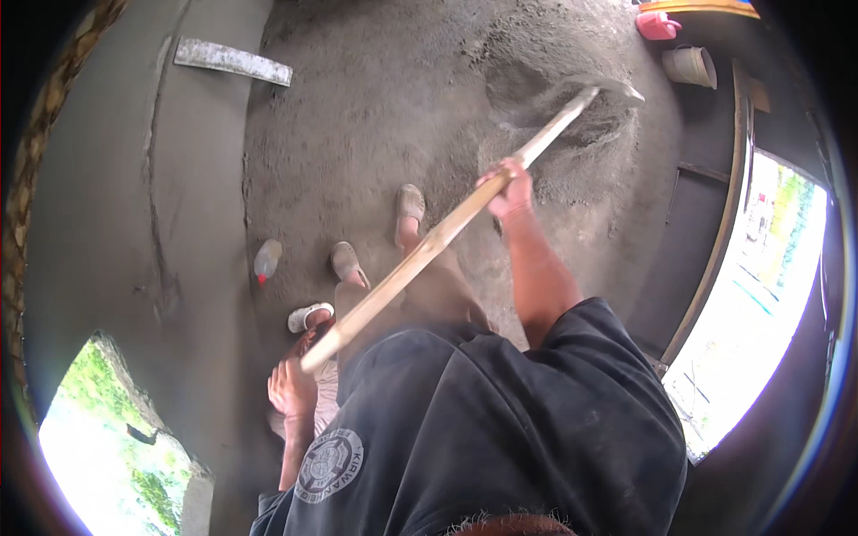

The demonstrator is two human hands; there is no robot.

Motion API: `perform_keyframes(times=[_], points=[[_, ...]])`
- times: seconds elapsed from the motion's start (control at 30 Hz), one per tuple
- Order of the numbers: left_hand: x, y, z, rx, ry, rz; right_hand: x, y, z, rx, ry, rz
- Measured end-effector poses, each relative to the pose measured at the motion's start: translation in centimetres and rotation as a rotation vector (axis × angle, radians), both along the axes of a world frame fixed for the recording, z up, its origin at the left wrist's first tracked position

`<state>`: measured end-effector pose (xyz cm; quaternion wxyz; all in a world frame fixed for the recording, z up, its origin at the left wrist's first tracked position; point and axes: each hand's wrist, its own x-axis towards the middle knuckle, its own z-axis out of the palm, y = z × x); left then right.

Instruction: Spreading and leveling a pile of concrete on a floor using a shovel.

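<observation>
A long pale wooden hoe slants across my body from lower left to upper right. My right hand is closed round its shaft, well forward of the middle. Down by the butt end, my left hand has its fingers curled against the handle, which partly covers them. The hoe's thin head, blurred by motion, lies over a grey heap of wet-looking mortar or sand with a dark hollow in it. How deep the blade sits cannot be made out.
A clear bottle with a red cap lies by the left wall. Another person's light shoe shows close behind my left side. A whitish board rests at the wall. A pink jug and a bucket stand far right.
</observation>
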<state>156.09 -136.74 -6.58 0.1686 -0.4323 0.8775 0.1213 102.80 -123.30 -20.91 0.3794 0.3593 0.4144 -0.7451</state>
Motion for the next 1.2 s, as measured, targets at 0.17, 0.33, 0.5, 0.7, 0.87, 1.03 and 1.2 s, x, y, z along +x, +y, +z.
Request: perform_keyframes(times=[0.17,0.33,0.5,0.7,0.87,1.03,1.2], points=[[-1.6,-2.9,0.8,-0.091,0.259,-0.079,-2.6,2.8,4.3,-0.187,0.122,-0.066],[4.2,-3.2,3.6,0.192,0.196,-0.009,2.9,0.1,9.2,-0.24,0.151,-0.127],[13.4,-4.2,9.8,0.374,-0.064,0.055,13.2,-3.0,3.3,0.032,0.067,0.025],[25.1,-5.6,21.2,0.245,-0.697,0.14,36.5,-10.2,-5.5,0.23,-0.438,0.194],[28.8,-6.7,31.4,0.249,-0.952,0.245,55.1,-13.4,-6.3,0.132,-0.712,0.363],[29.3,-6.6,30.5,0.196,-0.972,0.142,57.9,-9.4,-9.0,-0.359,-0.573,-0.201],[20.6,-5.4,16.6,0.3,-0.96,0.28,39.4,-6.7,-13.8,0.347,-0.468,0.402]])
